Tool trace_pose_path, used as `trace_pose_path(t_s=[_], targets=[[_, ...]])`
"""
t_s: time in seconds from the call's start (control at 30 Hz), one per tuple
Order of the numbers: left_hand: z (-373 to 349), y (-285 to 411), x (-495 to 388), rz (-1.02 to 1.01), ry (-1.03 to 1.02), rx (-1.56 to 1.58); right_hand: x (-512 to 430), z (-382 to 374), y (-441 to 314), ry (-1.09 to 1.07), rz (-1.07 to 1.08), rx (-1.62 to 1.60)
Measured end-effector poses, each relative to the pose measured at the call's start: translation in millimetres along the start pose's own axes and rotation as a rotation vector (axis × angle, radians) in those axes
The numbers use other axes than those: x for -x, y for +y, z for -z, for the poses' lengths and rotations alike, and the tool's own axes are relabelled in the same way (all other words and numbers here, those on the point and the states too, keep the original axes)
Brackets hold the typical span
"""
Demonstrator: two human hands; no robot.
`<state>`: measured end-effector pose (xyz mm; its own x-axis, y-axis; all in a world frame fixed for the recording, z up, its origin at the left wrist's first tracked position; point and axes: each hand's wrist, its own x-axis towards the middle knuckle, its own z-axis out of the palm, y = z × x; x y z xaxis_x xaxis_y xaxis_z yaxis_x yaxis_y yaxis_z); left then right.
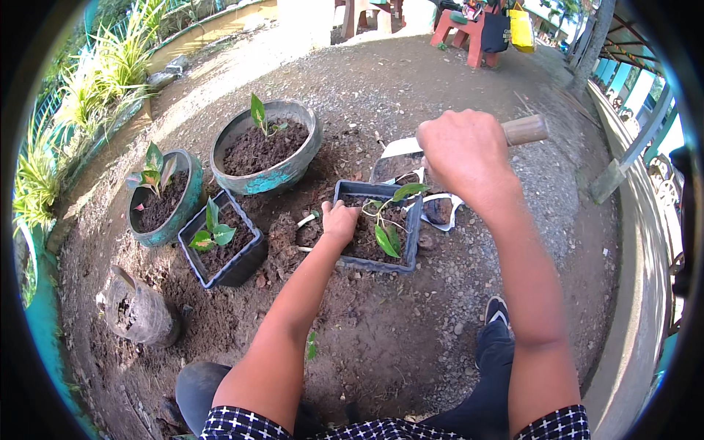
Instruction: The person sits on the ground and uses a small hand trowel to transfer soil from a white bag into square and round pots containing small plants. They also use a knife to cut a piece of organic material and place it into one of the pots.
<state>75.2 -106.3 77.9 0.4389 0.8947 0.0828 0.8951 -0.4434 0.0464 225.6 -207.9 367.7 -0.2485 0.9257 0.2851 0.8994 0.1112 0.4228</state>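
Note:
My right hand [467,157] is closed around the wooden handle [526,130] of a broad-bladed knife. Its pale blade [402,147] points left, above the ground behind a rectangular black plastic planter [385,266]. My left hand [340,220] rests at the planter's left side, over the rim and the soil. Its fingertips are partly hidden, and whether they grip anything is unclear. Inside the planter, a leafy plant [388,242] with thin stems leans over dark soil [363,245]. A cut white-green stem piece [308,219] lies just left of my hand.
Two round pots [291,170] [187,214] and another black planter [256,250] hold young plants at the left. A clear plastic container [146,313] of soil sits nearer. Torn white bags [454,206] lie behind the planter. A low concrete wall [632,308] runs along the right.

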Motion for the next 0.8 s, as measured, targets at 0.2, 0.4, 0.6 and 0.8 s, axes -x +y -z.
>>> trace_pose_path(t_s=[0.2, 0.4, 0.6, 0.8], targets=[[10.9, -5.0, -13.4, 0.004, -0.017, 0.163, -17.5, -41.6, 62.5, -0.190, -0.230, -0.076], [8.9, 11.4, -30.0, 0.110, -0.165, 0.623, -20.3, -139.0, 63.2, -0.735, -0.311, -0.373], [-7.8, 3.3, -26.1, 0.216, -0.138, 0.635, -19.7, -184.7, 18.3, -0.760, -0.279, -0.492], [-22.9, -3.4, -19.0, 0.230, -0.042, 0.489, -13.1, -191.8, -18.7, -0.666, -0.060, -0.421]])
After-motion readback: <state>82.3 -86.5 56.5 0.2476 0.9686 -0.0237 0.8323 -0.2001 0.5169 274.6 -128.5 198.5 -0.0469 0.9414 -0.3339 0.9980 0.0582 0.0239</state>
